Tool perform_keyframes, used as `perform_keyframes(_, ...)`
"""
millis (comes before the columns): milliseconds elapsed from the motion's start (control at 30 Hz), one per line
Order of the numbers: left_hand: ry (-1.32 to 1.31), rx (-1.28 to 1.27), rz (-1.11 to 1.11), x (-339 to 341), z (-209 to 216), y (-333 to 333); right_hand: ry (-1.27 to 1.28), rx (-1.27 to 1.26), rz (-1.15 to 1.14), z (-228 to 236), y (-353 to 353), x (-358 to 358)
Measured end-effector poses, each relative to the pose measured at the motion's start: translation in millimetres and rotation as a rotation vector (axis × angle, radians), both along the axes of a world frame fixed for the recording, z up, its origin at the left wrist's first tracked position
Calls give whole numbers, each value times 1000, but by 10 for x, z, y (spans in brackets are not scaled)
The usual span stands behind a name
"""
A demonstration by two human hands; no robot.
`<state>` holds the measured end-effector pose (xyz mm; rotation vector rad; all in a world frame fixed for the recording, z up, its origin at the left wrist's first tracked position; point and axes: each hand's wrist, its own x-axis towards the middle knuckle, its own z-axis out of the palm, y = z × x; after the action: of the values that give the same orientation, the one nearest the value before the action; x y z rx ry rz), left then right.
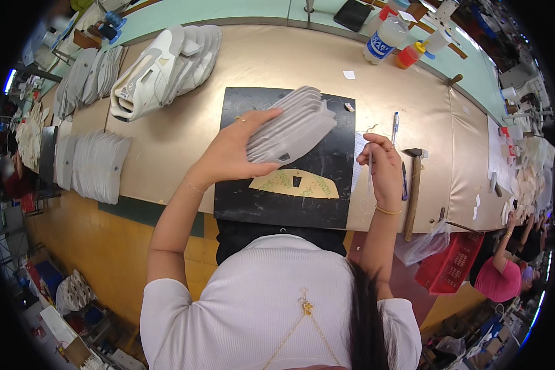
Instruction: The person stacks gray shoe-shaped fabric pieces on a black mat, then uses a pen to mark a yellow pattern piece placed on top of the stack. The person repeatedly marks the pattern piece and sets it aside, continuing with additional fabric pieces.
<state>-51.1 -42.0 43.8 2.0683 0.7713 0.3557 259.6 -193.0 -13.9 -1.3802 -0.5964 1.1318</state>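
Observation:
My left hand grips a fanned stack of grey cut shoe pieces and holds it above a black cutting mat. A tan cardboard template with a small dark slot lies flat on the mat below the stack. My right hand is raised at the mat's right edge, fingers pinched on a thin pale tool or pen.
A hammer and a pen lie right of the mat. A row of white shoe uppers and fanned stacks of grey pieces sit to the left. Bottles stand at the far edge. A red basket hangs below the table.

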Motion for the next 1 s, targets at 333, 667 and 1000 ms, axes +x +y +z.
perform_keyframes(333, 304, 533, -18, 111, -451, 31, -119, 244, -90, -80, 146, -290)
perform_keyframes(667, 292, 586, 87, 61, -543, -73, -822, 23, 298, -116, 706, -306)
perform_keyframes(1000, 143, 569, 82, -8, -617, -65, -487, 346, 310, 195, 671, -334)
